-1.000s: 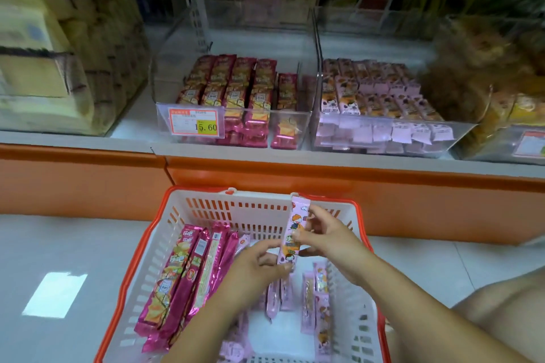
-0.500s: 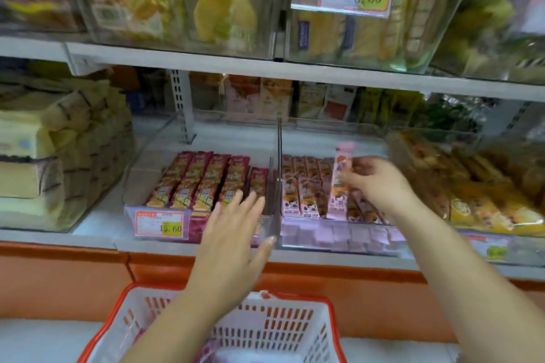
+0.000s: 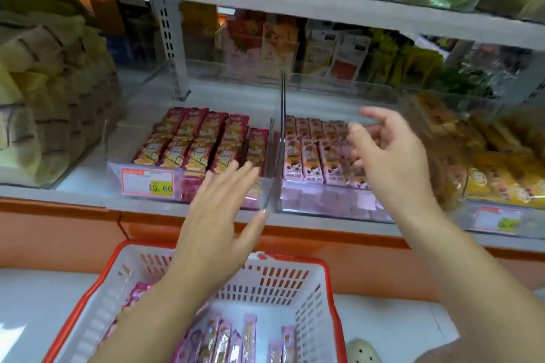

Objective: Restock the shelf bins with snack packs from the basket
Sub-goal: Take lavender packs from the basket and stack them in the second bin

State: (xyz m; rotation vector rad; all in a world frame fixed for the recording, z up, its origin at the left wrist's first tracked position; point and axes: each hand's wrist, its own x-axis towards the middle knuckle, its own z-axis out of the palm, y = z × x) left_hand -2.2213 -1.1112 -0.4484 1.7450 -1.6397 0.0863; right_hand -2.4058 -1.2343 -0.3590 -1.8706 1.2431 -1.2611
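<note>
A white basket with a red rim stands on the floor below the shelf, holding several pink snack packs. On the shelf, a clear bin of light pink packs sits to the right of a clear bin of dark pink packs. My right hand hovers over the light pink bin, fingers spread and holding nothing. In front of the dark pink bin's right end, above the basket, my left hand is flat and open.
A clear divider separates the two bins. A price tag reading 15.60 hangs on the left bin. Yellow cake packs fill the far left, orange-yellow packs the right. Another shelf hangs overhead.
My right hand carried a light pink pack from the basket up to the right bin and has let it go. Both hands rose from the basket; the view tilted up.
</note>
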